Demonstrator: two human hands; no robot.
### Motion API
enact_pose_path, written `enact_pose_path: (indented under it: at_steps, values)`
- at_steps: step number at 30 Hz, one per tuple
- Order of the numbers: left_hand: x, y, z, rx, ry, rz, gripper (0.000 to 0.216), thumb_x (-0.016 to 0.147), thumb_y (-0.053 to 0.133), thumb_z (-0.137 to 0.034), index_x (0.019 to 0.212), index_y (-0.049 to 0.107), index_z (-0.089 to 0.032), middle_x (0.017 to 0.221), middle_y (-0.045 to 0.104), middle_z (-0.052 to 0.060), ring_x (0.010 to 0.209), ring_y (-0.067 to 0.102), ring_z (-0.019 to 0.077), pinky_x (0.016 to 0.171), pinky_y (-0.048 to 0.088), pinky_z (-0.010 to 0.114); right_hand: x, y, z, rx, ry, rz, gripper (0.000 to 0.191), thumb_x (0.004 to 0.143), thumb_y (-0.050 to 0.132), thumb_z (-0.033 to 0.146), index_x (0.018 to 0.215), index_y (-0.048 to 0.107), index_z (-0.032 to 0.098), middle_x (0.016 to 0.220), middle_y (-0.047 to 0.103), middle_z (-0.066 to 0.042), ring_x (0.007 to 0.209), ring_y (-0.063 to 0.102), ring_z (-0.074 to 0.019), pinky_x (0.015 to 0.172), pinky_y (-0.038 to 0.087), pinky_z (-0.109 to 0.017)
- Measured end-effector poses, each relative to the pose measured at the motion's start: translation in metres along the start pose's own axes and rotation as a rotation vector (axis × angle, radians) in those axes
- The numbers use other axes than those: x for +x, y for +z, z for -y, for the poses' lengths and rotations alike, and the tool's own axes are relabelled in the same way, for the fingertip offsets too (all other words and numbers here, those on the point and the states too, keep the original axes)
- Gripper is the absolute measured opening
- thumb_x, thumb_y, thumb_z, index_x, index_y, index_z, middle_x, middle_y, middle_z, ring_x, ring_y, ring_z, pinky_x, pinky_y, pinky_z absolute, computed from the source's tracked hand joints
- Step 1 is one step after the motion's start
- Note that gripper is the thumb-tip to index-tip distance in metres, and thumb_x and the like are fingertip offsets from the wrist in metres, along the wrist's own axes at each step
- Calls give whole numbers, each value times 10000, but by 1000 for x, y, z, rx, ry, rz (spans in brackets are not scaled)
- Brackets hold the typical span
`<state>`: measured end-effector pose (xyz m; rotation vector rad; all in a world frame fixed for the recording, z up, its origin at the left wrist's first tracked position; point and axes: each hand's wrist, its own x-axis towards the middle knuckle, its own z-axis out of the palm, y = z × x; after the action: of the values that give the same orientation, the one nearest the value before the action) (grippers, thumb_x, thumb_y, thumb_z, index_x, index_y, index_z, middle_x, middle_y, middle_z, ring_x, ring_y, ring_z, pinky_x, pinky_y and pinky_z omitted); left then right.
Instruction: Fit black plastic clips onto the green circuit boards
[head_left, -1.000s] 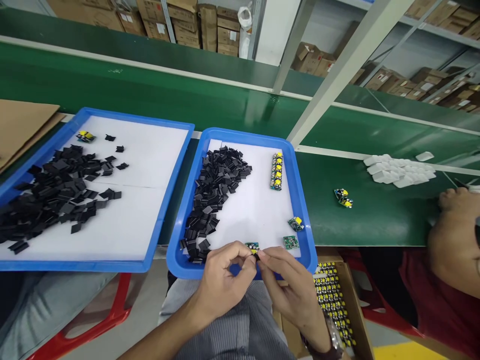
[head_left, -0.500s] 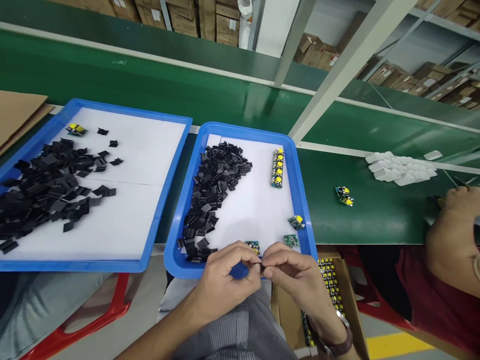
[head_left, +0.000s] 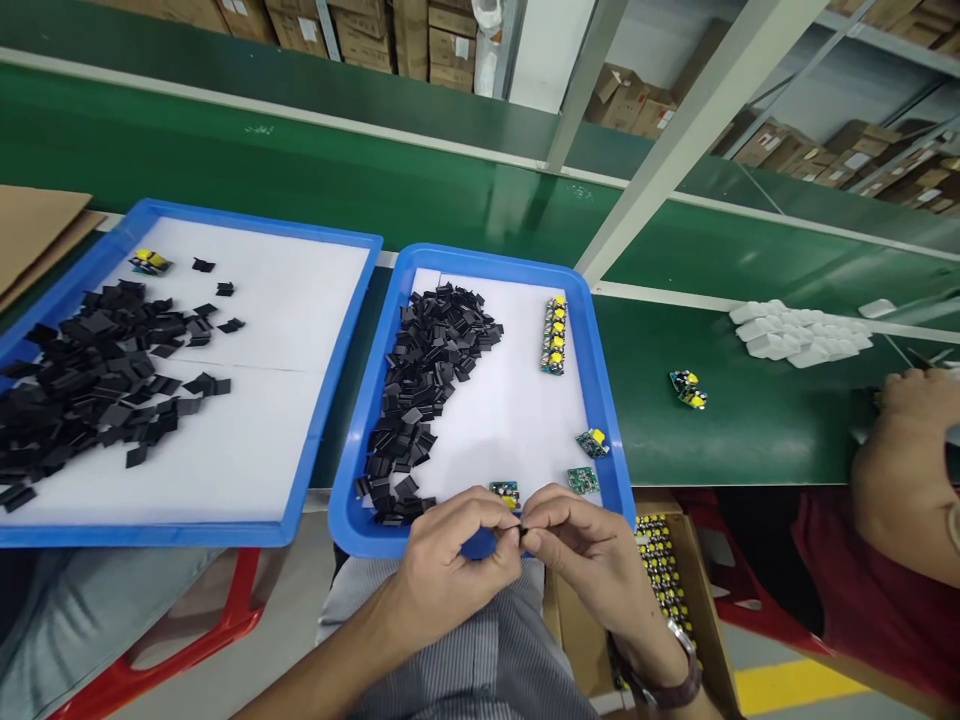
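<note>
My left hand [head_left: 461,550] and my right hand [head_left: 581,545] meet fingertip to fingertip over the near rim of the blue tray [head_left: 606,400]. Both pinch one small black piece [head_left: 523,533], mostly hidden by the fingers; it resembles the folded black pieces [head_left: 427,370] heaped along the tray's left side. Just beyond my fingers lies a small circuit board with a yellow part [head_left: 505,494]. Two more boards, a green one [head_left: 583,481] and one with a yellow block [head_left: 593,443], rest near the right wall. A row of yellow-topped boards [head_left: 554,336] stands farther back.
A second blue tray [head_left: 330,370] with black pieces stands to the left. On the green bench [head_left: 645,450] at right are two boards [head_left: 688,389] and white plastic pieces [head_left: 799,335]. A co-worker's hand [head_left: 919,410] is at far right. A carton [head_left: 709,600] of boards sits below.
My hands stay together at the tray's near rim, with only a slight shift of the fingers on the black piece. The co-worker's hand at right has moved a little.
</note>
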<state>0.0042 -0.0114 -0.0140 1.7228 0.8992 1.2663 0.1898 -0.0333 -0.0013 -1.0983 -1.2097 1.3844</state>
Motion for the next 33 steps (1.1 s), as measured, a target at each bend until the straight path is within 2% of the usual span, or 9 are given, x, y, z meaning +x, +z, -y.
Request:
enact_pose_path:
  at_steps: [4,8,11,16,19,22,25,29,33]
  values:
    - [2,0,-2,-80,-114,-12,187,897,690,-42,956,734,-214,831,773,16,741,740,150,683,606,259,-1,-2,-3,99,-22,30,150,908,815,245,1045,823,305,966,739,-34,835,731,-175,764,655,-326]
    - [7,0,-11,-160,-220,-30,182,912,718,-70,960,781,-234,867,810,1,769,774,151,710,629,250,-4,5,-7,-4,-177,-110,239,909,806,192,1111,811,320,1062,758,-51,1029,725,-205,899,639,-354]
    - [12,-6,-17,-100,-195,55,184,936,717,-100,1022,787,-248,933,815,0,845,773,160,775,635,273,-6,2,-7,-26,-248,-228,201,942,747,143,1032,823,305,1010,781,-41,1001,731,-197,894,638,-347]
    - [16,-22,-10,330,-162,216,383,955,729,-177,1324,675,-263,1249,733,55,1157,684,231,1030,578,410,-14,-17,-11,-35,-165,-439,218,903,778,137,1048,827,293,961,794,-25,824,775,-182,782,677,-320]
    - [20,-23,-3,469,-150,413,451,964,704,-161,1397,620,-252,1325,695,78,1269,614,281,1080,550,488,-15,-22,-13,-69,-160,-458,232,883,793,133,1041,832,298,980,788,-19,847,769,-166,813,666,-288]
    - [26,-18,0,489,-165,504,433,989,639,-134,1400,631,-269,1247,725,77,1213,636,298,1016,582,513,-12,-21,-11,-102,-204,-422,229,899,768,119,1025,829,299,982,777,-21,956,739,-158,863,635,-250]
    - [31,-18,-2,329,-264,399,402,1021,608,-193,1404,647,-305,1261,740,70,1195,675,279,1036,584,485,-8,-19,-6,-99,-228,-408,232,913,746,104,1023,822,294,996,771,-27,974,726,-154,875,624,-243]
    - [28,-23,-3,-205,-557,173,326,1022,646,-335,1339,717,-306,1258,770,78,1115,753,247,978,631,385,-3,-11,-4,-96,-241,-376,263,925,735,103,1069,805,312,1009,778,-24,978,726,-160,863,623,-255]
    - [21,-21,-1,-634,-721,81,275,970,735,-317,1239,772,-278,1189,792,78,1099,764,234,957,642,352,4,4,-6,-119,-244,-322,262,952,704,119,1102,786,317,985,760,-25,942,711,-168,799,606,-273]
